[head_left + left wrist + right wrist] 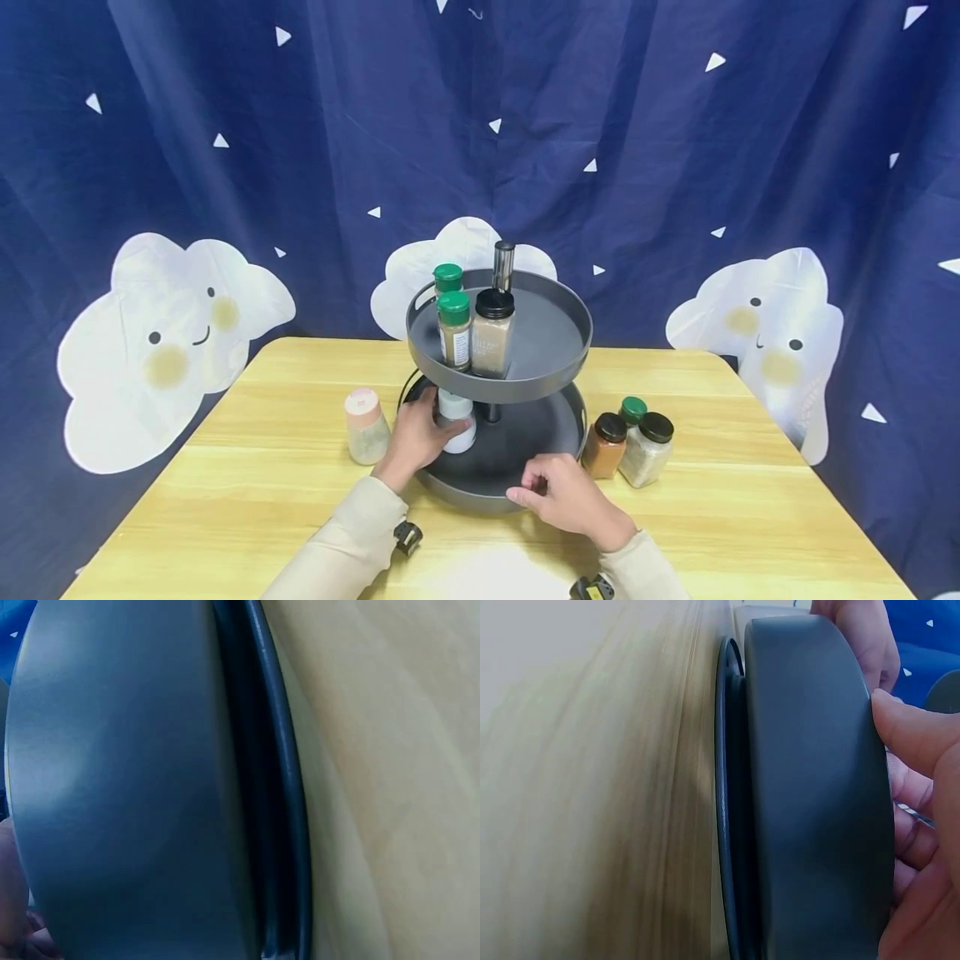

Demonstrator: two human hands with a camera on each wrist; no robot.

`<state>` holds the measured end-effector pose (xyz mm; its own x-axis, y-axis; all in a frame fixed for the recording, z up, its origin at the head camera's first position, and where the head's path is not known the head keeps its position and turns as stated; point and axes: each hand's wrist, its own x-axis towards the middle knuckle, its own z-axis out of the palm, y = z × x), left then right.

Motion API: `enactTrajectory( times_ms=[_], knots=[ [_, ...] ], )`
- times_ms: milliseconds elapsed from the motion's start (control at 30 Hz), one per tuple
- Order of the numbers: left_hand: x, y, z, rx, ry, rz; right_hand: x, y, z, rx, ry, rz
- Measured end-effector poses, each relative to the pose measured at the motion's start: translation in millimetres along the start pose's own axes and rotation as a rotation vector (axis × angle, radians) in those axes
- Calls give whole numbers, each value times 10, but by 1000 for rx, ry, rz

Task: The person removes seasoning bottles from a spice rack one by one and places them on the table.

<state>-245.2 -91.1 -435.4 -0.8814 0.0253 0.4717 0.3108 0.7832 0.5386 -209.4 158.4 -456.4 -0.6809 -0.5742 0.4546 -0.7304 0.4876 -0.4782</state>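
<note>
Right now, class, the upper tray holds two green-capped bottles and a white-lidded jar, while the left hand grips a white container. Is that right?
Not quite: the head view shows the jar has a black lid. The green-capped bottles, left hand and white container are correct.

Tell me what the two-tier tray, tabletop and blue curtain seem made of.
Two-tier tray: satin dark gray, coated metal or plastic; soft highlights fit both.
Tabletop: wood or wood-look laminate, slightly glossy; pale grain, bright glare.
Blue curtain: probably low-sheen fabric; it hangs in soft folds.
</note>
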Motion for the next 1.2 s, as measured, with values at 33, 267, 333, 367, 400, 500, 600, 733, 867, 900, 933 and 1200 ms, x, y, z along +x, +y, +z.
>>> enactTrajectory(
  times_ms=[33,267,333,367,400,500,600,733,867,900,933,1200],
  knots=[
    [0,0,-3,1,9,7,-1,2,2,0,-2,1],
    [0,8,-35,-2,51,26,-5,-3,8,7,-8,14],
    [-2,9,-50,-7,63,29,-7,-3,12,8,-9,15],
    [-3,9,-57,-14,69,33,-9,-3,13,9,-8,14],
    [-4,10,-62,-21,78,37,-10,-4,13,10,-6,12],
    [-7,7,-74,-37,106,52,-9,-8,7,11,0,6],
    [-6,2,-80,-58,124,45,-3,-16,-4,11,5,3],
    [-6,5,-99,-78,122,-1,3,-21,-15,11,5,7],
    [-11,13,-133,-99,114,-52,2,-19,-20,8,4,11],
    [-13,16,-144,-106,114,-65,2,-19,-20,8,3,12],
    [-16,20,-157,-115,116,-75,2,-20,-20,7,2,12],
    [-31,47,-264,-118,132,-108,4,-41,-26,13,6,4]
  ],
)
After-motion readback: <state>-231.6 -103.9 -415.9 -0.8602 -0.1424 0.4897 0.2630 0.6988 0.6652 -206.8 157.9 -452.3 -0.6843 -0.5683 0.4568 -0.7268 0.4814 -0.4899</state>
